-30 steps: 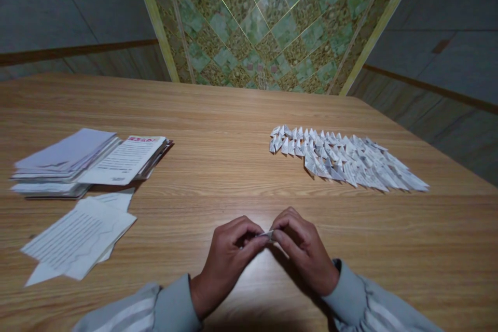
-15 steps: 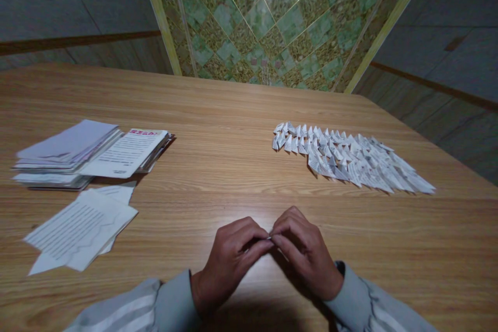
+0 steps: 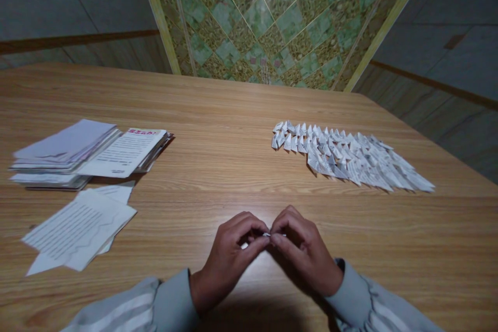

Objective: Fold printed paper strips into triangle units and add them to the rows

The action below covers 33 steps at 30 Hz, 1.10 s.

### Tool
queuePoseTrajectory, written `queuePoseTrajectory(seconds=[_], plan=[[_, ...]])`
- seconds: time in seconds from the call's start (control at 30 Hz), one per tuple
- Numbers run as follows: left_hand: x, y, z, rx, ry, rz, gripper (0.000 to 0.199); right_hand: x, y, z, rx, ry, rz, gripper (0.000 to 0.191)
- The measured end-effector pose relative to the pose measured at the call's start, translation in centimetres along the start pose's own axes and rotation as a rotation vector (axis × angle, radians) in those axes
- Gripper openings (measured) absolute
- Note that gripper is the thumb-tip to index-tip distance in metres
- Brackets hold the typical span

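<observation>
Near the front middle of the wooden table, my left hand [image 3: 233, 254] and my right hand [image 3: 305, 246] meet at the fingertips. Both pinch a small piece of white paper [image 3: 266, 234], mostly hidden by the fingers. Several folded paper pieces [image 3: 350, 158], printed and pointed, stand in close rows beyond my right hand. Off to the left lie loose lined sheets [image 3: 81, 225], overlapping each other.
A stack of papers [image 3: 66, 145] sits at the left, with a printed sheet [image 3: 124, 153] with red lettering on top beside it. The table [image 3: 218, 109] reaches back to a green tiled wall [image 3: 264, 15].
The fingers of my left hand have risen slightly and bent more, opening a small gap above the thumb. A bit more of the white paper shows between the fingertips.
</observation>
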<state>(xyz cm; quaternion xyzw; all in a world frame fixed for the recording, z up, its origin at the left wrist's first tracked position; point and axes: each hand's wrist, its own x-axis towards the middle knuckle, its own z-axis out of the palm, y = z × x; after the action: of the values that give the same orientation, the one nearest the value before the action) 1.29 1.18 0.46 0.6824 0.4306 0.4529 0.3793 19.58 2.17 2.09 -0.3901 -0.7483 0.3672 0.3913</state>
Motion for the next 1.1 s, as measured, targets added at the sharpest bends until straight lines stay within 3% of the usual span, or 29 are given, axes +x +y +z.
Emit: queuePoseTrajectory(seconds=[0.13, 0.27, 0.57, 0.73, 0.83, 0.93, 1.1], plan=[[0.21, 0.51, 0.15, -0.129, -0.069, -0.099, 0.017, -0.12, 0.48, 0.09, 0.153, 0.081, 0.12, 0.022], [0.31, 0.58, 0.22, -0.142, -0.056, -0.138, 0.008, -0.13, 0.53, 0.05, 0.193, 0.067, 0.147, 0.022], [0.11, 0.85, 0.16, 0.077, -0.017, 0.059, 0.013, -0.21, -0.1, 0.1, -0.025, 0.025, 0.019, 0.016], [0.38, 0.8, 0.27, -0.076, -0.039, -0.104, 0.004, -0.3, 0.3, 0.03, 0.151, 0.076, 0.08, 0.019], [0.48, 0.73, 0.16, -0.106, 0.001, -0.166, 0.006, -0.22, 0.35, -0.11, 0.142, 0.067, 0.092, 0.016], [0.46, 0.68, -0.06, -0.062, 0.067, -0.103, 0.008, -0.12, 0.22, -0.14, 0.063, 0.052, 0.066, 0.014], [0.31, 0.42, -0.22, 0.002, 0.021, 0.056, 0.009, 0.01, -0.03, 0.01, -0.059, 0.033, 0.011, 0.014]])
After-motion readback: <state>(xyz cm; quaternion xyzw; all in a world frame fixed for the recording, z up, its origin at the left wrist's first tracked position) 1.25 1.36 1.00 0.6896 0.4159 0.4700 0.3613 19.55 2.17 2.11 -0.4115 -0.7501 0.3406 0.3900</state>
